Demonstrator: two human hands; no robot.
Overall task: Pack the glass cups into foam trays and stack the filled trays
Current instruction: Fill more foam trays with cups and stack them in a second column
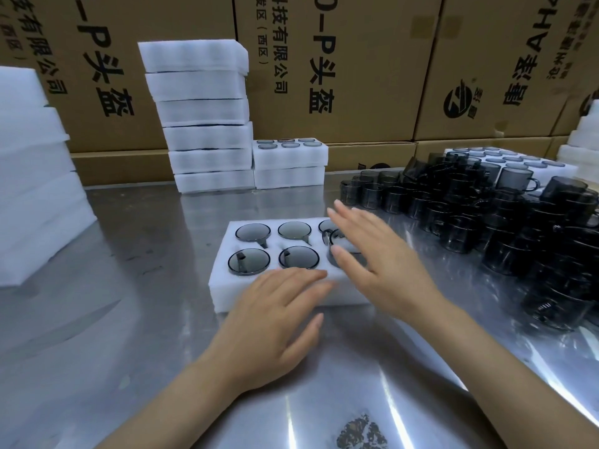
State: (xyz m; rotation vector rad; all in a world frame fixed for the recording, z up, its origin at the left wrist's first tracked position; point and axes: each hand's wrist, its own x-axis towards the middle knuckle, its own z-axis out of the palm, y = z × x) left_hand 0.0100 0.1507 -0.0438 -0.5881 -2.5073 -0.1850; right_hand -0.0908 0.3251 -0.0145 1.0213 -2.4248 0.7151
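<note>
A white foam tray [223, 283] lies in the middle of the metal table, its six round holes filled with smoked glass cups [252, 233]. My left hand [275, 315] rests flat on the tray's near edge, fingers straight. Spread open, my right hand [376, 260] hovers over the tray's right end and partly hides the two right-hand cups. A large heap of loose dark glass cups [505, 222] fills the table to the right.
A tall stack of foam trays [204, 124] stands at the back, with a shorter filled stack [288, 163] beside it. More foam [32, 176] is piled at the left, another filled tray [518, 162] lies far right. Cardboard boxes [356, 76] wall the back.
</note>
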